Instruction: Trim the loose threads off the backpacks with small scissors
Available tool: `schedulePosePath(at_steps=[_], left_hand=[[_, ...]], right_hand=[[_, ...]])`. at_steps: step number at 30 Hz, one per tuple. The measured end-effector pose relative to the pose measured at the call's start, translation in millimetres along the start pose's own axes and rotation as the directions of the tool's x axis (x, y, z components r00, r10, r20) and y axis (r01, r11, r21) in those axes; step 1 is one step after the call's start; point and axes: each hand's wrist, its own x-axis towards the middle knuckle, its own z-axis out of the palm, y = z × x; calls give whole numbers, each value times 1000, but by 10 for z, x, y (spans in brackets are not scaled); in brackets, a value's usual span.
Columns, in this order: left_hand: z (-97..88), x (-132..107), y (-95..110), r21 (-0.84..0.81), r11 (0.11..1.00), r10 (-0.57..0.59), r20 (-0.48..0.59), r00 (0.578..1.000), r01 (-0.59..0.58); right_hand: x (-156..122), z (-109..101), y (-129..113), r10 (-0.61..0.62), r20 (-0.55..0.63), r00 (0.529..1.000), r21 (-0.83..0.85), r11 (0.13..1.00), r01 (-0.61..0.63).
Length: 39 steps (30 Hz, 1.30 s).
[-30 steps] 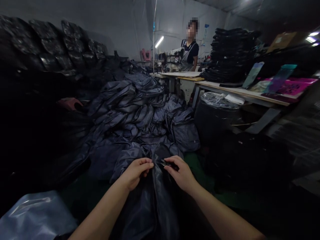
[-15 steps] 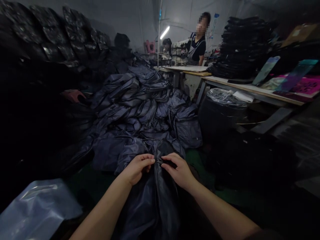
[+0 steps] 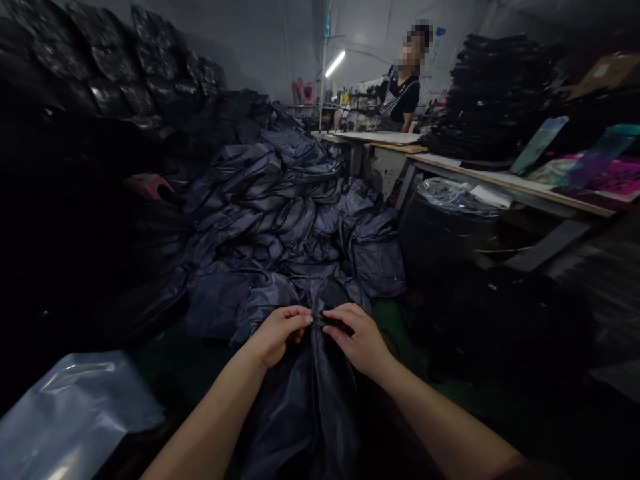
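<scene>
A dark fabric bag (image 3: 295,413) lies in front of me, a long seam or zipper edge running down its middle. My left hand (image 3: 283,333) pinches that edge between thumb and fingers from the left. Facing it, my right hand (image 3: 357,337) grips the same edge from the right, thumb and forefinger closing on the dark cloth. The fingertips of both hands are close together near the bag's far end. Whether they hold a zipper or only cloth is too dark to tell. Beyond them rises a large heap of similar dark bags (image 3: 270,180).
A pale plastic sheet (image 3: 80,407) lies at lower left. To the right, a long worktable (image 3: 530,183) carries a stack of dark goods (image 3: 493,100). Beneath it stands a plastic-lined bin (image 3: 445,220). A person (image 3: 400,100) is behind the table. Wrapped bundles (image 3: 110,60) line the left wall.
Both hands stay at nearly the same spot on the bag's edge, with the cloth between them slightly shifted. The view has tilted a little; the person at the back has turned slightly.
</scene>
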Motion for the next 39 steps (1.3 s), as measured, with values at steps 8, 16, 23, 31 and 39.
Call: schedulePosePath(at_steps=[8, 16, 23, 31, 39], left_hand=[[2, 12, -19, 1, 1000, -4, -15, 1000, 4], [4, 18, -28, 9, 1000, -2, -1, 1000, 2], [15, 18, -18, 9, 1000, -1, -13, 1000, 1], [33, -10, 11, 27, 1000, 15, -8, 1000, -15], [0, 14, -29, 39, 999, 21, -25, 999, -20]], right_hand=[[-13, -7, -13, 8, 30, 1000, -30, 1000, -7], [-28, -26, -29, 131, 42, 990, 150, 979, -136], [95, 97, -97, 456, 115, 883, 343, 816, -466], [257, 118, -121, 459, 123, 880, 408, 785, -467], [68, -84, -72, 430, 201, 880, 827, 407, -388]])
